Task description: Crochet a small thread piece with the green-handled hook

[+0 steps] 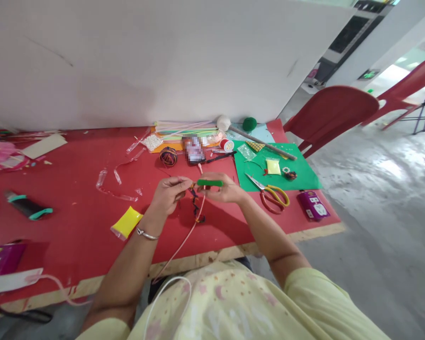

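Note:
Above the middle of the red table, my left hand pinches the end of a dark multicoloured yarn piece between thumb and fingers. The yarn dangles in a twisted strand toward the table. My right hand is closed around a short green bar-shaped tool; its tip is too small to make out. Both hands are close together, with the yarn between them. Behind them lies a ball of similar yarn. A pink cable runs beneath the hands to a phone.
Scissors with red and yellow handles lie right, beside a green sheet and a purple box. A yellow packet sits near my left forearm. Further left is a black-and-teal cutter. A red chair stands beyond the table.

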Available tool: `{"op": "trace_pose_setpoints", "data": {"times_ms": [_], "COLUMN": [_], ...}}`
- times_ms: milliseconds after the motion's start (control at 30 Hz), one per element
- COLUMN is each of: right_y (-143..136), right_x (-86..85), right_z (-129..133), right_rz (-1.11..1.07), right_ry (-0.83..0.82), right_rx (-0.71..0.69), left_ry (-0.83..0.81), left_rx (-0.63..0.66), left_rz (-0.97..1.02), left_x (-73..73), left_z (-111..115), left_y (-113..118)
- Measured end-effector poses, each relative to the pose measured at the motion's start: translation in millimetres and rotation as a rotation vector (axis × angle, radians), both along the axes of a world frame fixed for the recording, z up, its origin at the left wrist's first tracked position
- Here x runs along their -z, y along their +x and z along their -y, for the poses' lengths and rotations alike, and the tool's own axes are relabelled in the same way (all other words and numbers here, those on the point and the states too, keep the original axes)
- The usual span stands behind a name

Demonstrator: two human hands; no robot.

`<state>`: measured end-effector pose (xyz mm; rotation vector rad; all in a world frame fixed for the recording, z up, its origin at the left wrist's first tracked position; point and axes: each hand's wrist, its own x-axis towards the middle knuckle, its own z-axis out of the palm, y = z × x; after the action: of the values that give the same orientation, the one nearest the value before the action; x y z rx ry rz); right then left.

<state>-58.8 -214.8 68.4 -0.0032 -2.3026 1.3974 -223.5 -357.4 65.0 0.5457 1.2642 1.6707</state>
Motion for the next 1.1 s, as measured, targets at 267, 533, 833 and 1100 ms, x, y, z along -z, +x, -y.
{"op": "trace_pose_setpoints", "data": {"times_ms": [267, 533, 833, 1100], "right_y": [-80, -112, -57, -49], "right_x": [44.4, 68.6, 40.9, 26.9], "right_z": [-83, -100, -59, -3], "right_rz": [0.142, 0.282, 0.187, 0.278], "right_ry": [0.635, 0.730, -0.116, -0.774], "right_rx": [0.634, 0.666, 0.171, 0.009], "left_ry": [-0.062, -0.108, -0.101, -0.035], "left_rx": [-0.147, -0.116, -0.134, -0.085], "left_rz": [0.256, 0.276, 0.231, 0.065], "left_x": [31.7, 40.9, 39.5, 29.3], "left_z": [-10, -14, -16, -20], "left_y": [-23, -25, -29, -20]}}
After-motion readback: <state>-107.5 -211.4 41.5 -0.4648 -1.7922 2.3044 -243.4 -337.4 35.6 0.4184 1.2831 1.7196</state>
